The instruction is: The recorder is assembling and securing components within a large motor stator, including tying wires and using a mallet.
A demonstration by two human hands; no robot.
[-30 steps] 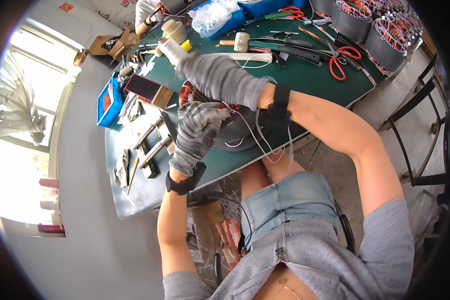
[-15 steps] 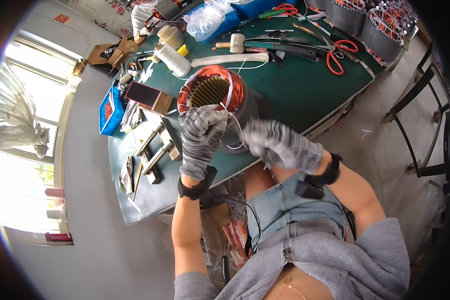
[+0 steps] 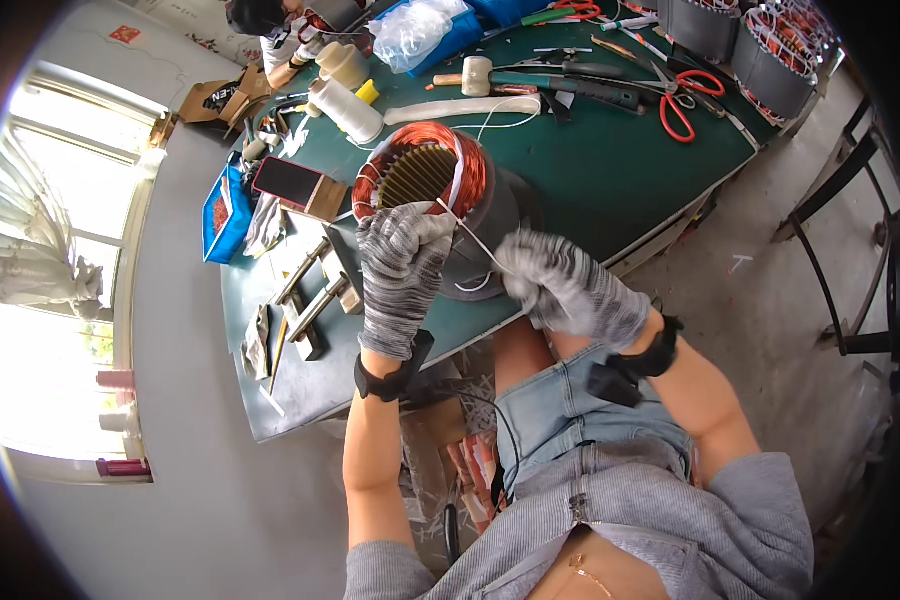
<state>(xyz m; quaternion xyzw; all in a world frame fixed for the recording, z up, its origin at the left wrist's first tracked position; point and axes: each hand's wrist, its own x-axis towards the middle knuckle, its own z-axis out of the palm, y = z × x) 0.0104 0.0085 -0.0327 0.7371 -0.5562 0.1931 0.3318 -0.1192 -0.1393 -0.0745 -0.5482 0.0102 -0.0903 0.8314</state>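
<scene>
Right hand [image 3: 572, 290] has dropped beside the stator [image 3: 492, 212], fingers [image 3: 522, 262] curled.

I work at a green-topped bench [image 3: 620, 190] in a workshop for coil-wound metal parts, as shown by the copper-wound cylinder [image 3: 470, 180] before me and similar cylinders [image 3: 775, 80] crowding the far right corner. A mallet [image 3: 478, 77], red-handled scissors [image 3: 670, 90] and a white thread spool [image 3: 346, 111] strew the top; a co-worker [image 3: 278, 48] occupies the far side.
</scene>
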